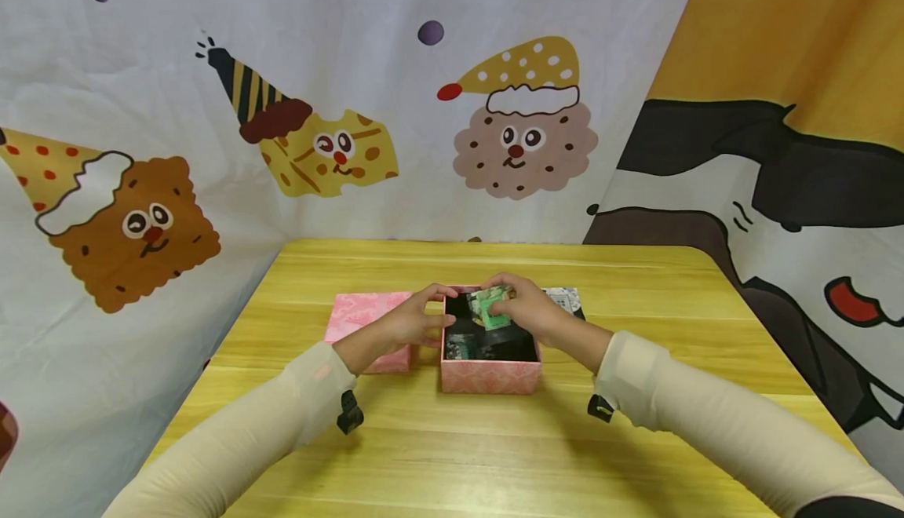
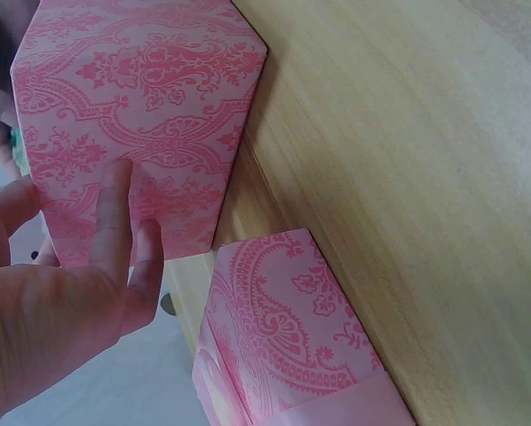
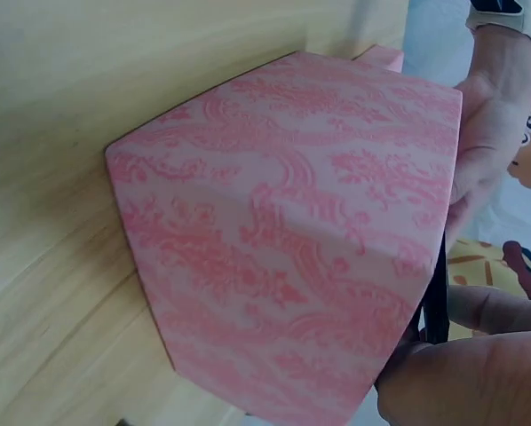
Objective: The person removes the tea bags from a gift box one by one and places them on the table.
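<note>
An open pink patterned box (image 1: 490,377) with a black inside stands mid-table. My left hand (image 1: 413,318) grips its left wall. In the left wrist view the fingers (image 2: 114,213) lie on the outer pink wall and the thumb (image 2: 17,202) is at the rim. Over the box opening, my right hand (image 1: 526,310) pinches a small green printed packet (image 1: 497,315) between thumb and fingers. Dark glossy contents (image 1: 473,347) show at the bottom of the box. The right wrist view has the box wall (image 3: 283,240) blocking most of the packet.
Left of the box sits another pink patterned box-like piece (image 1: 356,310), partly behind the left forearm. A black-and-white printed item (image 1: 565,297) lies behind the right hand. The wooden table (image 1: 452,455) ends at a cartoon-printed curtain (image 1: 339,220).
</note>
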A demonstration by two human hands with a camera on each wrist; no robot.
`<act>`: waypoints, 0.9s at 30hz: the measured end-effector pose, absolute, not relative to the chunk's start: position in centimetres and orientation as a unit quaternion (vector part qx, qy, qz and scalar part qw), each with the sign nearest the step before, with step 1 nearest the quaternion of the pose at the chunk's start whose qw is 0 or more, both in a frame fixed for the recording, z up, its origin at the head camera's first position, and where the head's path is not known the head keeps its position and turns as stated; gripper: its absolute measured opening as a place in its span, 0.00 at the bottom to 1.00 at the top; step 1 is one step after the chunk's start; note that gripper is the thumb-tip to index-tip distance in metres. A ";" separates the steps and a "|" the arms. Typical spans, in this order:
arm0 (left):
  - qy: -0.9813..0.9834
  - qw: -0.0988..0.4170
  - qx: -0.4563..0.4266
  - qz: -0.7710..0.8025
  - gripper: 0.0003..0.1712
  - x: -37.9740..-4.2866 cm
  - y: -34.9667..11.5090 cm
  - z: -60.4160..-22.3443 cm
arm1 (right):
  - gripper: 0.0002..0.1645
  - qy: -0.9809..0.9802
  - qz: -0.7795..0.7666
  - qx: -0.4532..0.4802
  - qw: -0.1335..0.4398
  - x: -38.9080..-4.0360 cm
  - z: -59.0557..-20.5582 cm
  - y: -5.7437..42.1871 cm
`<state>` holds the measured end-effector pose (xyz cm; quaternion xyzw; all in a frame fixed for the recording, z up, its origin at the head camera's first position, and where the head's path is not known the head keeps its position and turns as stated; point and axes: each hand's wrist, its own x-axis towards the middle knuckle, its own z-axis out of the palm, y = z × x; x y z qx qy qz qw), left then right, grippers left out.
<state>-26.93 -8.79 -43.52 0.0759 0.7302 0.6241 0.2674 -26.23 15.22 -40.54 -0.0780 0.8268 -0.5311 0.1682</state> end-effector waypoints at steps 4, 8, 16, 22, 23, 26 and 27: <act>0.729 0.269 0.077 0.625 0.25 -27.0 -8.7 -43.6 | 0.23 0.822 -0.539 -0.073 0.168 -26.2 -40.4 16.2; 0.734 0.268 0.073 0.620 0.26 -27.0 -8.8 -43.6 | 0.23 0.820 -0.545 -0.071 0.162 -26.3 -40.3 17.2; 0.736 0.266 0.088 0.617 0.27 -27.0 -8.9 -43.5 | 0.25 0.814 -0.558 -0.061 0.149 -26.4 -40.1 18.8; 0.736 0.266 0.091 0.616 0.28 -27.0 -8.9 -43.6 | 0.24 0.810 -0.565 -0.058 0.142 -26.6 -40.1 19.9; 0.736 0.267 0.091 0.615 0.28 -27.0 -8.9 -43.6 | 0.24 0.809 -0.568 -0.058 0.142 -26.6 -40.0 20.1; 0.736 0.267 0.092 0.615 0.28 -27.0 -8.8 -43.6 | 0.25 0.802 -0.577 -0.057 0.144 -26.5 -39.8 20.6; 0.735 0.268 0.092 0.616 0.28 -27.0 -8.8 -43.6 | 0.25 0.800 -0.579 -0.053 0.145 -26.5 -39.7 20.8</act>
